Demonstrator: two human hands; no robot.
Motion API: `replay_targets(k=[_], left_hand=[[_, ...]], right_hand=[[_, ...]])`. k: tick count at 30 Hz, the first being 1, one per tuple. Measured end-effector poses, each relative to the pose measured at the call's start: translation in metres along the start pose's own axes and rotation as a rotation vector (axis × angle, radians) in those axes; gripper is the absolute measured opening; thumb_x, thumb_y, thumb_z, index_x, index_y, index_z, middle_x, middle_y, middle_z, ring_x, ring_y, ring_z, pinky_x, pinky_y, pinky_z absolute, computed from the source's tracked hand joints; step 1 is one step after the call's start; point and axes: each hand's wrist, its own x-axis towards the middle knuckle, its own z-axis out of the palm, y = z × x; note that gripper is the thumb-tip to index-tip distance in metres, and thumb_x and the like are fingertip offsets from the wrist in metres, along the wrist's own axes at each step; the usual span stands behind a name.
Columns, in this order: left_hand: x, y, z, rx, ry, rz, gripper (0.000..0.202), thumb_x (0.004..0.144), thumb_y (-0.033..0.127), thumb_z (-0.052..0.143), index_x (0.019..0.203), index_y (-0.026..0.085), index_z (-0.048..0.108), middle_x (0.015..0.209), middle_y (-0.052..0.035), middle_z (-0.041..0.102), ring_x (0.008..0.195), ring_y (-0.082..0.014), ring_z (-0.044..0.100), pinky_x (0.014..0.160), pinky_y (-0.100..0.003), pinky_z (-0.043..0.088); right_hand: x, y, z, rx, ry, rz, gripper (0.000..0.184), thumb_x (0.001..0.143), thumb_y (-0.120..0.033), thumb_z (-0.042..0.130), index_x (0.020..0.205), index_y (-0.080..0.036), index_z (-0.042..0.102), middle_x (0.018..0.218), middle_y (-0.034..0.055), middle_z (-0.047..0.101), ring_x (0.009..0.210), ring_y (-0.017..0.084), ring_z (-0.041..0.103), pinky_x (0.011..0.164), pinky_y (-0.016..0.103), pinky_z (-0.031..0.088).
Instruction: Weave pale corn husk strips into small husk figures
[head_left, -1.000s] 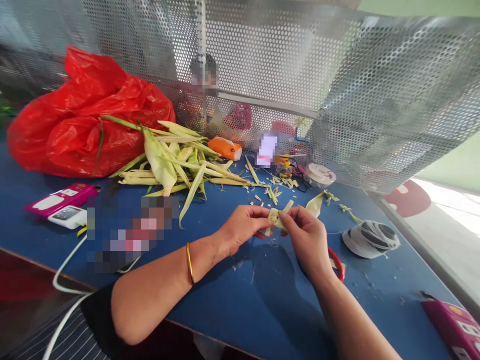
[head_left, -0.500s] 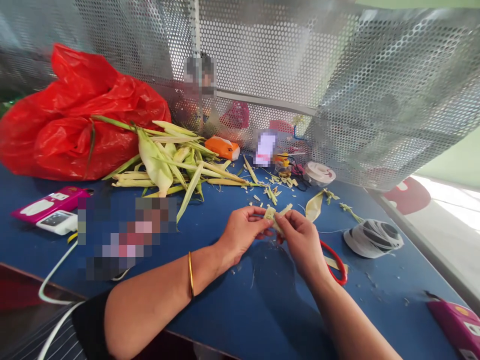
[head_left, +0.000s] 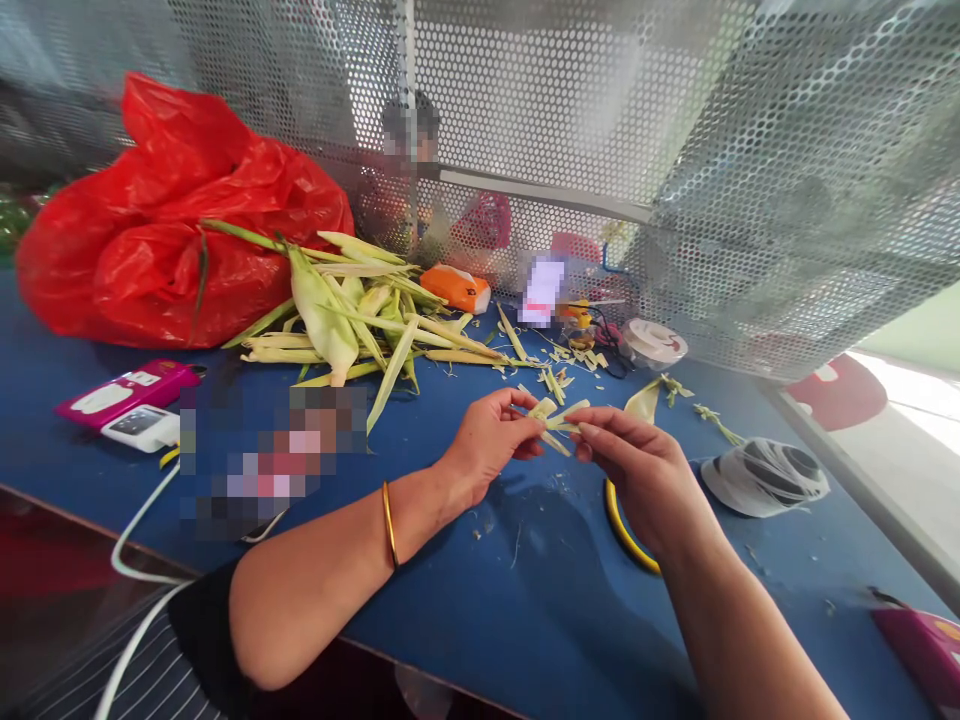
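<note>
My left hand [head_left: 491,440] pinches a small bundle of pale corn husk strips [head_left: 556,420] between thumb and fingers. The strips fan out from the fingertips in several directions. On the right side, my right hand [head_left: 641,460] grips the end of one strip between thumb and forefinger. Both hands are just above the blue table [head_left: 480,610]. Under my right wrist shows a curved yellow handle [head_left: 624,530]; the rest of that tool is hidden. A larger husk piece [head_left: 643,403] lies just behind my right hand.
Corn husks [head_left: 337,320] are heaped against a red plastic bag [head_left: 172,230] at the left. A thread spool [head_left: 765,477] stands at the right. Behind are husk scraps [head_left: 574,358], a white tape roll [head_left: 654,342], an orange tissue pack [head_left: 455,288] and a perforated metal screen [head_left: 525,110].
My right hand has shifted outward, away from my left, and the husk strips between them are now spread apart. The view has moved slightly; a yellow handle shows where a red one showed.
</note>
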Motion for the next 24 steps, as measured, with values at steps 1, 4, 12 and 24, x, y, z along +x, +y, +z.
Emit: replay_targets(k=[1, 4, 12, 24], left_hand=[[0.000, 0.000, 0.000, 0.001, -0.009, 0.005, 0.013, 0.078, 0.008, 0.065, 0.086, 0.016, 0.059, 0.062, 0.0037, 0.061, 0.049, -0.0076, 0.057, 0.057, -0.022, 0.048], [-0.001, 0.000, 0.000, 0.009, -0.051, 0.027, 0.013, 0.077, 0.011, 0.067, 0.084, 0.016, 0.058, 0.064, 0.0031, 0.062, 0.050, -0.0071, 0.056, 0.057, -0.022, 0.047], [-0.001, -0.001, -0.001, 0.023, -0.122, 0.029, 0.019, 0.075, 0.009, 0.067, 0.085, 0.019, 0.054, 0.063, 0.0063, 0.058, 0.045, -0.0068, 0.053, 0.054, -0.022, 0.046], [-0.005, 0.001, 0.001, -0.036, -0.146, -0.116, 0.017, 0.075, 0.005, 0.062, 0.085, 0.017, 0.055, 0.071, 0.0025, 0.063, 0.048, -0.0054, 0.053, 0.057, -0.021, 0.049]], right_hand=[[-0.001, -0.001, 0.000, 0.061, -0.040, 0.037, 0.024, 0.071, -0.034, 0.077, 0.091, -0.021, 0.078, 0.075, 0.0018, 0.070, 0.069, 0.014, 0.058, 0.072, 0.029, 0.045], [-0.003, -0.004, 0.002, 0.170, -0.119, 0.090, 0.029, 0.069, -0.031, 0.077, 0.096, -0.021, 0.078, 0.091, 0.0053, 0.074, 0.076, 0.016, 0.062, 0.078, 0.032, 0.048], [0.002, 0.011, 0.009, -0.100, 0.132, -0.147, 0.016, 0.072, -0.036, 0.077, 0.078, -0.021, 0.076, 0.069, 0.0000, 0.066, 0.064, 0.013, 0.052, 0.066, 0.029, 0.043], [0.003, 0.014, 0.011, -0.071, 0.148, -0.063, 0.023, 0.066, -0.036, 0.081, 0.072, -0.018, 0.068, 0.059, -0.0037, 0.056, 0.055, 0.010, 0.045, 0.056, 0.025, 0.035]])
